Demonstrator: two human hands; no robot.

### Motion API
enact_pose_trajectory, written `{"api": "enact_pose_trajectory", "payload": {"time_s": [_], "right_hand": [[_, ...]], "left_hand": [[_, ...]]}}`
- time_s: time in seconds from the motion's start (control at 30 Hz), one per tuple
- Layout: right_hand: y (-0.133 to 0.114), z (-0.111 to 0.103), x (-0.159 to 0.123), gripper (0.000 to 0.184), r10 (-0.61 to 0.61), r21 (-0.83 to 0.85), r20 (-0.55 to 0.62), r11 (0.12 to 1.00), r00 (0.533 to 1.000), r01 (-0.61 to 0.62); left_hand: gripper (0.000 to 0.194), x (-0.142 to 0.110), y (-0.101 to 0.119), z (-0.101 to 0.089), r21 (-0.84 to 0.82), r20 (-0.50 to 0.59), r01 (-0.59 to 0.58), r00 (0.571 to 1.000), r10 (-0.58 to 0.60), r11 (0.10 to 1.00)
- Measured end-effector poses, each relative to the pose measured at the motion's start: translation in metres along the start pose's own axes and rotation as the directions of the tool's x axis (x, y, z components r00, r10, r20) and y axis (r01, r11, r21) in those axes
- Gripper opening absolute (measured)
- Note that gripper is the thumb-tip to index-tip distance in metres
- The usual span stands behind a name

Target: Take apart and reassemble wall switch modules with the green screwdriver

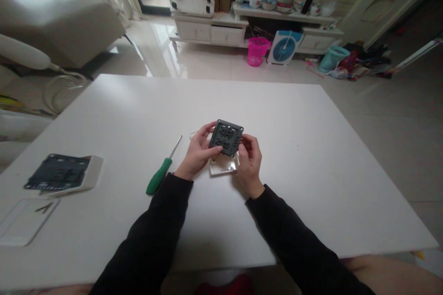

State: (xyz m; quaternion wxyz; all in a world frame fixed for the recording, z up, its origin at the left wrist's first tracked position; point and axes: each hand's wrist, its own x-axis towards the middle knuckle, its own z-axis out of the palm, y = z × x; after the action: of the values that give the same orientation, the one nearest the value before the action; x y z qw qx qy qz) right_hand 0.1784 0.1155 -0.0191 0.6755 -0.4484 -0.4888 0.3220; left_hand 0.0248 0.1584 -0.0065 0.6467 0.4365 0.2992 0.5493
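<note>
Between my hands, above the table, is a dark grey square socket module (pixel 226 137), tilted toward me. My left hand (pixel 200 151) grips its left side, with the thumb on the lower front edge. At the right edge, my right hand (pixel 249 160) pinches the module with thumb and fingers. Just below it a white box (pixel 223 167) rests on the table, partly covered by the module and my right hand. Left of my left hand lies a screwdriver (pixel 161 173) with a green handle, its tip pointing away from me.
At the table's left, a second dark socket module (pixel 60 173) leans on a white box (pixel 93 173). In front of it a white cover plate (pixel 26 223) carries small screws (pixel 44 208). Beyond the white table (pixel 270 106) stand a pink basket (pixel 256 53) and a fan (pixel 284 47).
</note>
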Motion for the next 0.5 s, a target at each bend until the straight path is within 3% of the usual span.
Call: {"api": "enact_pose_trajectory", "payload": {"time_s": [0.17,0.27,0.37,0.5], "right_hand": [[-0.002,0.003,0.004,0.04,0.07,0.094,0.047,0.993,0.996,-0.075],[-0.002,0.002,0.013,0.032,0.167,0.243,-0.003,0.957,0.986,-0.161],[0.001,-0.007,0.027,0.028,0.299,0.442,-0.07,0.865,0.952,-0.239],[0.01,-0.031,0.047,0.019,0.509,0.658,-0.094,0.677,0.856,-0.33]], "left_hand": [[0.074,0.002,-0.002,-0.004,0.134,-0.049,-0.123,0.99,0.13,0.983],[0.062,0.002,0.001,-0.008,0.117,-0.038,-0.122,0.991,0.127,0.986],[0.045,0.003,0.006,-0.013,0.135,-0.078,-0.146,0.984,0.157,0.98],[0.027,0.004,0.008,-0.017,0.351,-0.168,-0.201,0.947,0.273,0.915]]}}
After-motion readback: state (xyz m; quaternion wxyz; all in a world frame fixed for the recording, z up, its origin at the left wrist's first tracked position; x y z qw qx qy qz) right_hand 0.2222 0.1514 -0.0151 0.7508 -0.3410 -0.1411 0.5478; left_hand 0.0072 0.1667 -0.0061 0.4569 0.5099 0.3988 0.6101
